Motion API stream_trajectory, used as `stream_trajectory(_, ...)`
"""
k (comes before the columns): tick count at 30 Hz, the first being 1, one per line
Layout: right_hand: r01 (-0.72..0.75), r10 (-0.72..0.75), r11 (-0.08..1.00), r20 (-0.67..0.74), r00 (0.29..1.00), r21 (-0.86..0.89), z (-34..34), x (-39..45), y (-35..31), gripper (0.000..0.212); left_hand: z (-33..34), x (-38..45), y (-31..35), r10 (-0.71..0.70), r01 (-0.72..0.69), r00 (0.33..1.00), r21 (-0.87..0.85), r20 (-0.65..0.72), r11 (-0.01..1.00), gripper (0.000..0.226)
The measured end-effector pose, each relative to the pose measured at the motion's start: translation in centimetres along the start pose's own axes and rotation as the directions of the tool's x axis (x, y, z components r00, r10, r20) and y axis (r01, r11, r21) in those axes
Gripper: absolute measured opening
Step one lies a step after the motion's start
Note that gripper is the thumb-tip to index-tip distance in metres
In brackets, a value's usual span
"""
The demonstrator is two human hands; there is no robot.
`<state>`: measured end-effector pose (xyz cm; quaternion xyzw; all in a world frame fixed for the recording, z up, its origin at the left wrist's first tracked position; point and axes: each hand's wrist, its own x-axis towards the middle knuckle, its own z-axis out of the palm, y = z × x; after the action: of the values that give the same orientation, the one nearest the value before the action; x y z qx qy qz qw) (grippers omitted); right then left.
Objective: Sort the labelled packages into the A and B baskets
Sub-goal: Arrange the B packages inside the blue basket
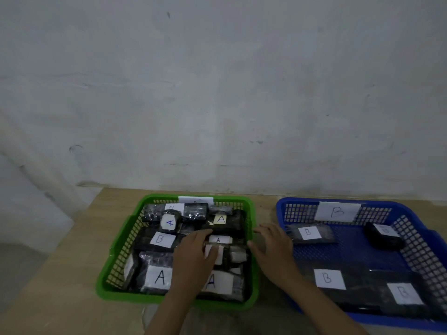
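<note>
The green basket [113,247] at left holds a crowded heap of black wrapped packages, most labelled A, with one B package [161,239] at its left side and another at the far edge. The left hand [196,252] lies over the middle of this heap, fingers extended and touching a package, nothing gripped. The right hand [273,247] hovers with fingers spread and empty between the green basket and the blue basket [416,235], which contains four B-labelled packages.
</note>
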<state>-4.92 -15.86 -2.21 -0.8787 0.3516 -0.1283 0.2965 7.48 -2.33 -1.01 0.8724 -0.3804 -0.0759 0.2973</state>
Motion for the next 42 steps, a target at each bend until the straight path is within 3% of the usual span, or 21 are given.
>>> stream_trajectory(4,0.033,-0.031,0.999,0.058,0.998,-0.032,1.4,0.4,-1.9,0.034,-0.4,-0.1,-1.2,-0.062,0.071,0.962,-0.022,0.265,0.997,0.059)
stream_trajectory(11,0.065,-0.007,0.961,0.210,0.978,-0.268,3.0,0.4,-2.0,0.042,-1.2,0.5,-1.7,-0.003,0.034,0.951,-0.093,0.309,0.995,0.025)
stream_trajectory(14,0.066,-0.009,0.961,0.210,0.978,-0.268,2.8,0.4,-2.2,0.037,-1.4,0.9,-2.3,0.012,0.045,0.943,-0.162,0.334,0.986,0.017)
stream_trajectory(21,0.061,0.013,0.953,0.241,0.971,-0.297,2.4,0.8,-2.4,0.039,-3.8,2.8,-3.3,-0.055,0.106,0.985,-0.323,0.163,0.940,0.009)
stream_trajectory(27,0.075,0.031,0.931,0.282,0.959,-0.357,2.8,1.4,-2.5,0.039,-4.8,4.7,-4.9,-0.119,0.123,0.992,-0.358,0.033,0.926,0.010)
stream_trajectory(30,0.014,0.030,0.976,0.201,0.979,-0.217,1.9,2.0,-2.4,0.034,-4.9,5.0,-5.1,-0.146,0.133,0.989,-0.398,-0.002,0.908,0.022)
stream_trajectory(33,-0.079,0.084,0.994,0.063,0.995,-0.071,0.8,3.3,-2.4,0.031,-4.6,5.2,-5.3,-0.154,0.137,0.988,-0.421,-0.007,0.896,0.019)
stream_trajectory(37,-0.125,0.122,0.988,-0.041,0.992,-0.093,0.3,5.2,-2.7,0.030,-4.3,5.4,-5.7,-0.147,0.121,0.989,-0.418,-0.031,0.900,0.017)
stream_trajectory(42,-0.112,0.107,0.983,-0.040,0.993,-0.143,1.4,6.8,-2.8,0.026,-3.9,5.8,-5.5,-0.131,0.100,0.990,-0.399,-0.052,0.912,0.022)
